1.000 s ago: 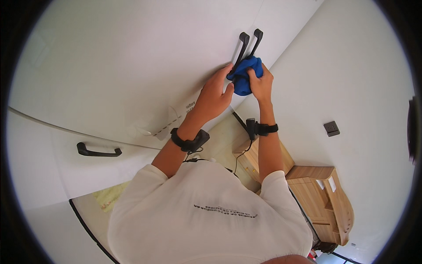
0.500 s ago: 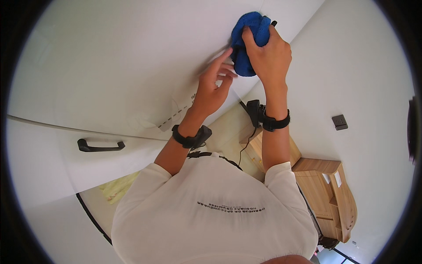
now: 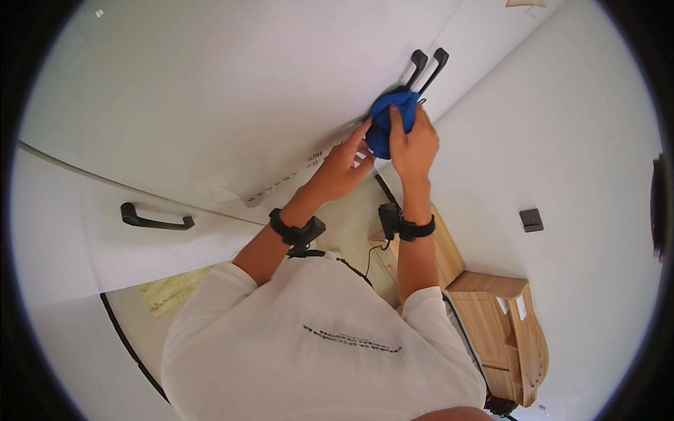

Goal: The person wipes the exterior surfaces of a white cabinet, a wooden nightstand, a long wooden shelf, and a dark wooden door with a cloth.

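A bunched blue cloth (image 3: 380,142) is wrapped about the lower part of two black bar handles (image 3: 424,73) on the white cabinet doors (image 3: 246,91). My right hand (image 3: 414,144) is closed on the cloth, its thumb lying across the front; its other fingers are mostly hidden behind. At the cloth's left edge is my left hand (image 3: 344,165), with its fingers stretched out and apart. Its fingertips meet the edge of the cloth, though I cannot see them gripping it. Above the cloth, the upper ends of both handles show bare.
A lower white drawer front with a black handle (image 3: 156,219) lies to the left. On the white wall to the right is a dark socket plate (image 3: 531,219). A wooden cabinet (image 3: 491,323) with shelves stands at the lower right. Black bands with small boxes circle both my wrists.
Both hands and the cloth have come lower along the handles. The handles' upper ends, mostly covered before, now show above the cloth. The whole view has shifted a little.
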Tool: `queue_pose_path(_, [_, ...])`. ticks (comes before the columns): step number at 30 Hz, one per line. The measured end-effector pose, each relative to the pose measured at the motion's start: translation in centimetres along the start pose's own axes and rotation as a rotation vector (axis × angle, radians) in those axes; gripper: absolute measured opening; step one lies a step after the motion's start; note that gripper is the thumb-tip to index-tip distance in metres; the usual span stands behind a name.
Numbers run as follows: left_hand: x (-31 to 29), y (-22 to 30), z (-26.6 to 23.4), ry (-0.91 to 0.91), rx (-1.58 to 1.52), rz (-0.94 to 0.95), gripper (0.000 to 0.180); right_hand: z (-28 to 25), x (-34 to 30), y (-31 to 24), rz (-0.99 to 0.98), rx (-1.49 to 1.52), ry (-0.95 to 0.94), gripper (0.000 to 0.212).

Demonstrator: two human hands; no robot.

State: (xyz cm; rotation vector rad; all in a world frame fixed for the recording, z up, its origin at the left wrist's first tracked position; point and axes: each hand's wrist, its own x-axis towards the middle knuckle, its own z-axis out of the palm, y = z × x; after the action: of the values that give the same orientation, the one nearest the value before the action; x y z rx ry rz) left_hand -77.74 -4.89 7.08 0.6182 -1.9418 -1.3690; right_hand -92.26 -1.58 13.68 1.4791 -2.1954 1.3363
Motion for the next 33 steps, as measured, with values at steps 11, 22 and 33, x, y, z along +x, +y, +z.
queue_pose_path(11, [1.5, 2.6, -1.5, -0.076, -0.03, 0.073, 0.063, 1.4, 1.0, 0.5, -0.089, 0.209, 0.213, 0.022])
queue_pose_path(22, [-0.4, -5.3, 0.2, -0.247, 0.027, -0.213, 0.071, 3.5, -5.3, 5.8, 0.302, 0.409, -0.304, 0.035])
queue_pose_path(33, [0.8, -0.2, -0.7, -0.201, -0.229, -0.113, 0.073, 1.6, -0.7, 1.2, 0.114, 0.454, -0.069, 0.027])
